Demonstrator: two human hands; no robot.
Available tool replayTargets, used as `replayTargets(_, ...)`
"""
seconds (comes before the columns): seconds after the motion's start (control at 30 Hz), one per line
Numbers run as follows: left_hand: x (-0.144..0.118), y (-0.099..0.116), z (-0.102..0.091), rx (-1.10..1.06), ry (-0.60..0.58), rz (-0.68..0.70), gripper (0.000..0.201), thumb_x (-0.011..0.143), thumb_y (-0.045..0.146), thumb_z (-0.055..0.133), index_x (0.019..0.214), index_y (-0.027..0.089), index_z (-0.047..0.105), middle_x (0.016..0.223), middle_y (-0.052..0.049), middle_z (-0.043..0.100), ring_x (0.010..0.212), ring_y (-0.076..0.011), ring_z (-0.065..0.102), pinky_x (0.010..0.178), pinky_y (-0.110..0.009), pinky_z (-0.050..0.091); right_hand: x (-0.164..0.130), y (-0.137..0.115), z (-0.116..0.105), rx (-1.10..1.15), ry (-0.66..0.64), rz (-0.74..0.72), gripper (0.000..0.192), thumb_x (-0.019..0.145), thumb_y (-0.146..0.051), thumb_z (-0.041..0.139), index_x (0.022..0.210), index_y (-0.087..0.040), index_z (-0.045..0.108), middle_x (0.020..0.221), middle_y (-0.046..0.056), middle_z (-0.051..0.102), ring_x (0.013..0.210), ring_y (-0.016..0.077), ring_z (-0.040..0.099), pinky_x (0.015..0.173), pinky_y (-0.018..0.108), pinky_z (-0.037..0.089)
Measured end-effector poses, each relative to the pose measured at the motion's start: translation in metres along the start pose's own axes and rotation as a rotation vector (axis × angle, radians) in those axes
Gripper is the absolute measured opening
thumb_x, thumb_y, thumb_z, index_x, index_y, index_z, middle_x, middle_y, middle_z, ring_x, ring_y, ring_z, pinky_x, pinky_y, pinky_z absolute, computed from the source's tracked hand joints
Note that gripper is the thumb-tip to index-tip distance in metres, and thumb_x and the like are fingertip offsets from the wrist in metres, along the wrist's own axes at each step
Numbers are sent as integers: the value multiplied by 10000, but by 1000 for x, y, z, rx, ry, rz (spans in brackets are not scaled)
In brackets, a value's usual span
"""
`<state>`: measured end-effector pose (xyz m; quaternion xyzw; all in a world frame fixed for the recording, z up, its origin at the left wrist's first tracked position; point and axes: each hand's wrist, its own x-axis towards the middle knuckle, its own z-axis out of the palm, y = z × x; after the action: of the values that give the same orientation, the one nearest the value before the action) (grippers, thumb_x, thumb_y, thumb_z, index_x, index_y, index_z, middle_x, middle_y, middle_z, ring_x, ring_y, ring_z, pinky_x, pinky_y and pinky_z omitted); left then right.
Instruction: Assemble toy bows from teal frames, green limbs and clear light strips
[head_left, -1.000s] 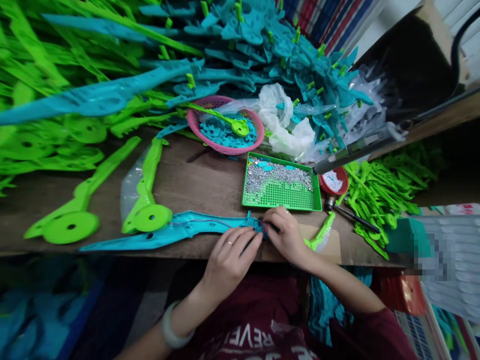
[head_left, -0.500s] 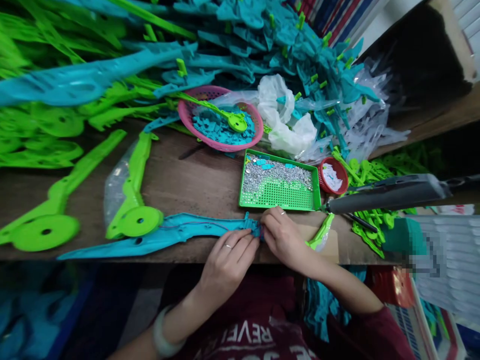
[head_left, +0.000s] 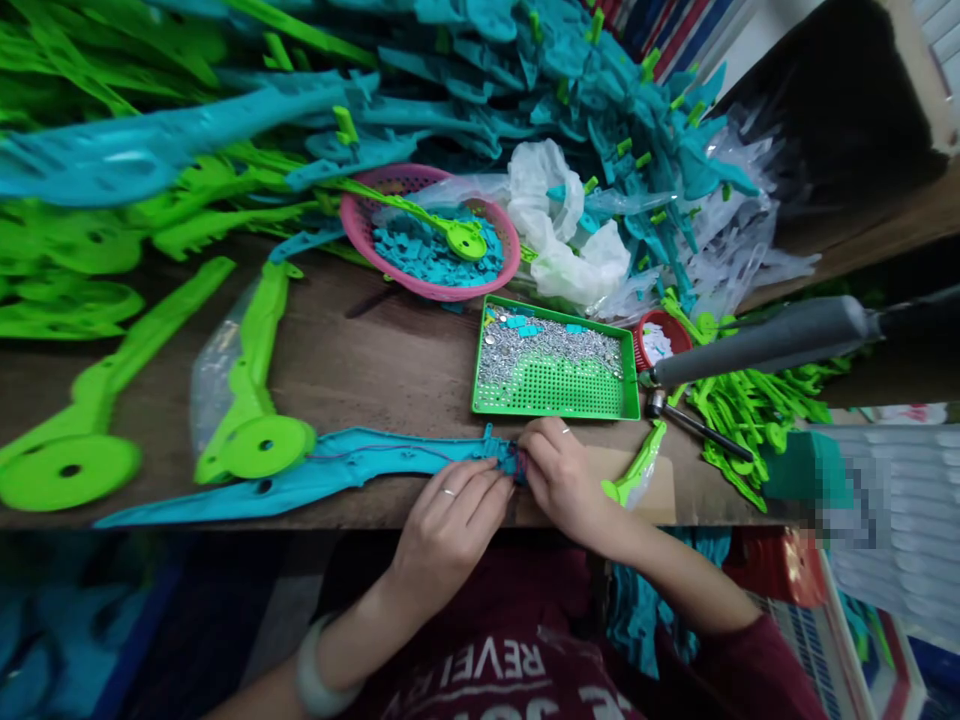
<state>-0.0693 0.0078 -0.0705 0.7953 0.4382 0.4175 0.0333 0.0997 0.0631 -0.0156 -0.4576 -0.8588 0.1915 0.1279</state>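
Note:
A long teal plastic blade part (head_left: 315, 475) lies along the front edge of the wooden table (head_left: 390, 370). My left hand (head_left: 450, 525) pinches its right end from below, a ring on one finger. My right hand (head_left: 559, 475) grips the same end from the right, fingertips meeting my left hand's at a small dark piece. A thin purple line runs along the blade. Just behind my hands sits a green tray (head_left: 555, 390) holding several small silver screws and a few teal bits.
A pink basket (head_left: 427, 235) of teal pieces holds a green part. Green paddle-shaped parts (head_left: 247, 420) lie left. Heaps of teal and green parts fill the back. A small red dish (head_left: 658, 340), a hammer (head_left: 697, 425), and a grey handheld tool (head_left: 757, 340) are at right.
The view has drifted slightly; my hands stay pinched on the blade's right end. The grey tool at right moved lower, then back up a little.

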Motion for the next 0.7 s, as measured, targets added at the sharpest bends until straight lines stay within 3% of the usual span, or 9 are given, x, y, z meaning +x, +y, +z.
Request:
replayTargets(0.1,2,1,-1,-4,15,-9,137,940,64,598,1059,92,659,960,-103,757,971,-242,706,919,-401,556,1,1,-1,-75,-38,-19,225,998,-117,388,930,-180,593,974,110,600,930,226,539,800,343,493)
replayTargets(0.2,5,4,-1,15,55,-91,196,942,108,630,1133,68,624,954,-115,749,919,-223,700,880,-370,573,3,7,-1,-14,-73,-43,197,993,-125,423,907,-195,586,938,80,598,907,207,549,785,321,492)
replayTargets(0.3,4,6,-1,57,26,-107,230,940,124,641,1160,65,618,945,-113,750,893,-231,699,849,-374,582,3,11,3,38,-16,-76,160,978,-118,454,904,-188,577,918,72,595,891,199,550,784,317,500)
replayTargets(0.53,1,3,-3,35,-35,-32,153,937,101,626,1085,90,665,972,-118,764,963,-251,716,903,-404,598,8,-5,2,-244,-141,-92,138,949,-86,487,902,-182,574,942,108,573,925,257,497,744,364,495)
replayTargets(0.7,3,4,-3,26,0,-65,145,945,111,614,1075,118,678,945,-92,766,931,-232,725,897,-389,602,9,0,-6,-95,-122,-42,155,953,-91,465,884,-188,565,933,85,570,890,228,508,772,351,484)
